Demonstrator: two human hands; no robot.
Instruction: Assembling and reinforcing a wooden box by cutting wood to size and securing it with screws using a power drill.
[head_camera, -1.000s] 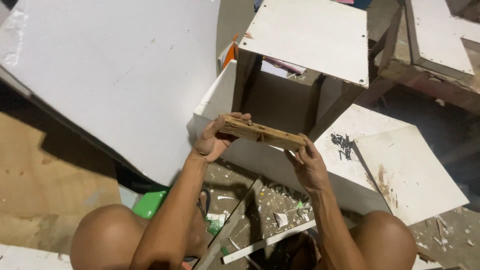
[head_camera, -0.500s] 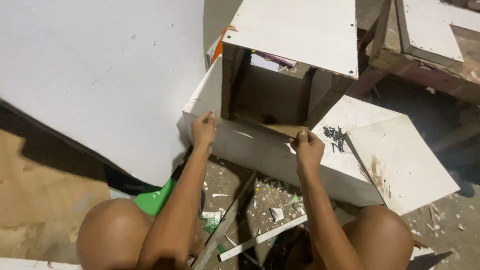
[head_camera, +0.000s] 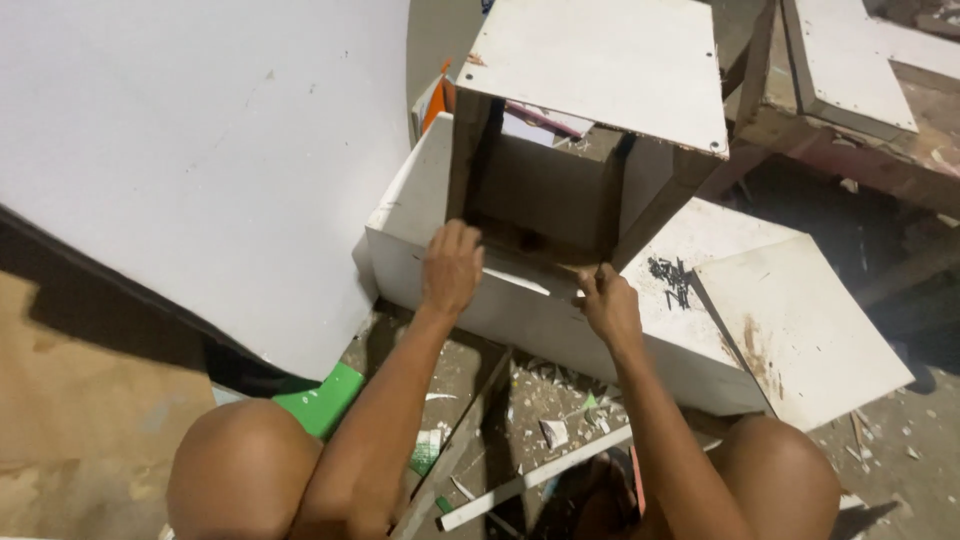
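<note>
You are pressing your left hand and right hand, both curled over something hidden, into the open white cabinet box (keep both level).

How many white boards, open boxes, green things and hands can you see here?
White boards: 3, the large panel, the square board, the framed panel
Open white box frames: 1
Green things: 1
Hands: 2, left hand, right hand
Total: 7

White open-fronted wooden box stands upright on white board.
</note>
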